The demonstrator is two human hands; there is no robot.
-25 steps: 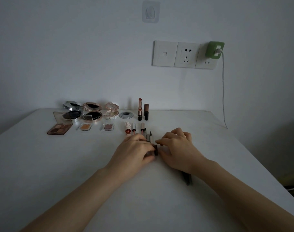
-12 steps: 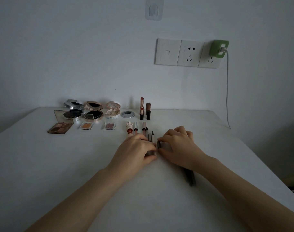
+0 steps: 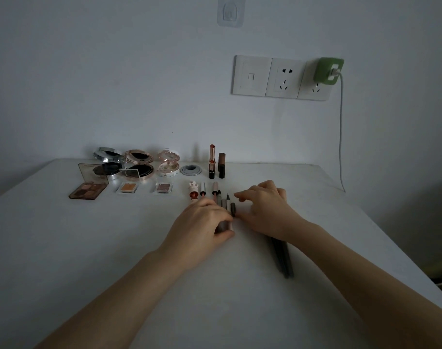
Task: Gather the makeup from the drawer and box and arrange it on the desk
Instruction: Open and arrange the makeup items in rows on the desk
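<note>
My left hand (image 3: 205,222) pinches the pencils (image 3: 228,204) at their near ends; my right hand (image 3: 264,210) curls beside them — grip unclear — bare desk (image 3: 320,202) open toward the right edge.

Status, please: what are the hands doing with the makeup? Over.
Left hand grips makeup pens. Right hand loose beside them. Dark pencils under right wrist.
</note>
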